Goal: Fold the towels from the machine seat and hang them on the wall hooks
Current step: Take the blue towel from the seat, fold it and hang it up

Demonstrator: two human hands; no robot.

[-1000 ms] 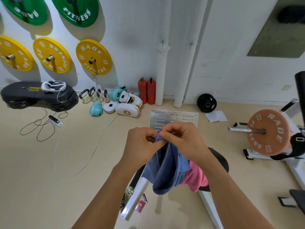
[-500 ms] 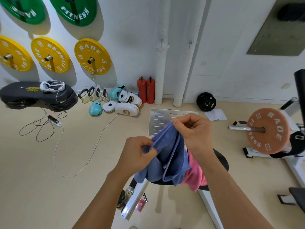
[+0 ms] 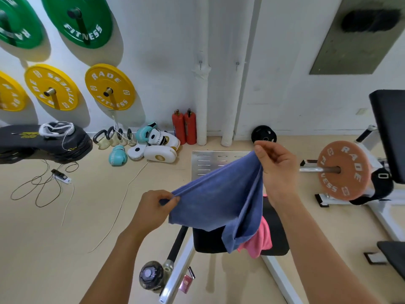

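Blue towel (image 3: 219,200) up at centre frame, stretched between both hands above the black machine seat (image 3: 274,229)! The left hand (image 3: 151,207) pinches one corner, thumb clamped against curled fingers; the right hand (image 3: 276,170), higher and to the right, pinches the other corner between thumb and forefinger, its remaining fingers loosely curled. A pink towel (image 3: 260,238) waits on the seat, partly hidden behind the blue one. To fold cleanly, I'd level the two corners and keep the top edge taut (it sags now), then bring corner to corner.
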